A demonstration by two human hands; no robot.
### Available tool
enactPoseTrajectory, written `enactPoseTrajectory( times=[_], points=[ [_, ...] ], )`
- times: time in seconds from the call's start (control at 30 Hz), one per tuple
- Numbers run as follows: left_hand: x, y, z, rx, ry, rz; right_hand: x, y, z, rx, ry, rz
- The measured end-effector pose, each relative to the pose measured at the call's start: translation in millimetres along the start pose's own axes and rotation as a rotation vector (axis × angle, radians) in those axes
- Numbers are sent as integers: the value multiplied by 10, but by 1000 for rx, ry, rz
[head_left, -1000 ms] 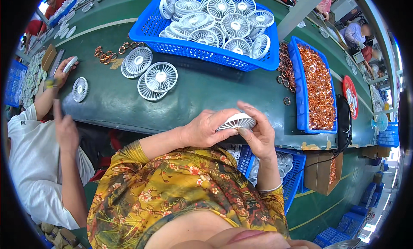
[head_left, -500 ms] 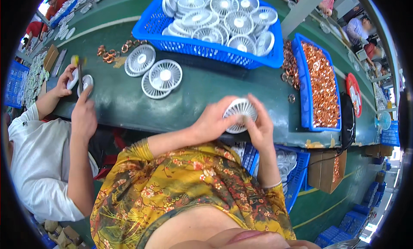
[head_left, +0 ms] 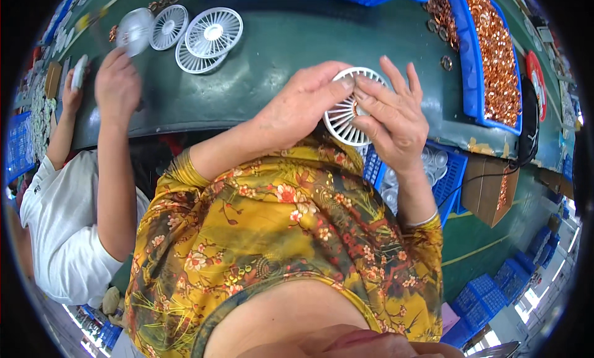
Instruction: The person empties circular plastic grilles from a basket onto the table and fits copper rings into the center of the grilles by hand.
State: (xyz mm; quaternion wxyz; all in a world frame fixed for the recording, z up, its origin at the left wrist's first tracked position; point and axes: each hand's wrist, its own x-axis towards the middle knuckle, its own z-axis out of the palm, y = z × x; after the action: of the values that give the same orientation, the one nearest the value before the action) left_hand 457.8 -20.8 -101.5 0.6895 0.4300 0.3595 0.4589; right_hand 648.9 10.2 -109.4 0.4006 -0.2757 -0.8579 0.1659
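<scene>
The white spoked disc (head_left: 344,124) is held to the left of the blue tray (head_left: 471,67), on the person's side of it, by the front edge of the green worktop (head_left: 297,36). Its face is turned up, and the left hand (head_left: 303,101) grips the rim with the thumb laid across the spokes. The right hand (head_left: 396,120) closes thumb and fingertips around the hub, the outer two fingers lifted clear – whether a small part is pinched between them cannot be told, though a coppery tint shows at the centre.

For this work at the hub, the left hand would best be the steady one: firm on the rim, light on the spokes, which look thin enough to bend. The right fingertips should press evenly around the centre – pressure on one side would probably tilt the disc. Turning it slightly would bring the hub out from under the thumb for a check.

Loose rings (head_left: 446,63) lie just left of the blue tray, within easy reach of the right hand, and more copper rings (head_left: 495,67) fill it. The overlapping discs (head_left: 213,31) sit well to its left, so the elbows have room.
</scene>
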Motion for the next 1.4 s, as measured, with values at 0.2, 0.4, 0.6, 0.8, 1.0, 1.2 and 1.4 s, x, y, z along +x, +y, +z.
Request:
enactPoseTrajectory(
  times=[0.2,0.4,0.6,0.8,1.0,1.2,1.4],
  points=[
    [24,-96,67,29,39,124,-54,153,84,245,51,15],
    [30,-125,82,197,105,289,-25,-2,175,807,301,330],
    [70,-68,33,143,118,151,88,79,-104,-188,85,-156],
    [75,-52,37,131,109,108,52,65,-10,-303,122,-246],
    [20,-23,56,337,192,234,21,45,7,-383,216,-269],
    [93,-33,23,233,23,77,7,93,-10,-381,217,-281],
    [153,-22,-23,167,28,-145,-17,121,59,-388,243,-292]
  ],
)
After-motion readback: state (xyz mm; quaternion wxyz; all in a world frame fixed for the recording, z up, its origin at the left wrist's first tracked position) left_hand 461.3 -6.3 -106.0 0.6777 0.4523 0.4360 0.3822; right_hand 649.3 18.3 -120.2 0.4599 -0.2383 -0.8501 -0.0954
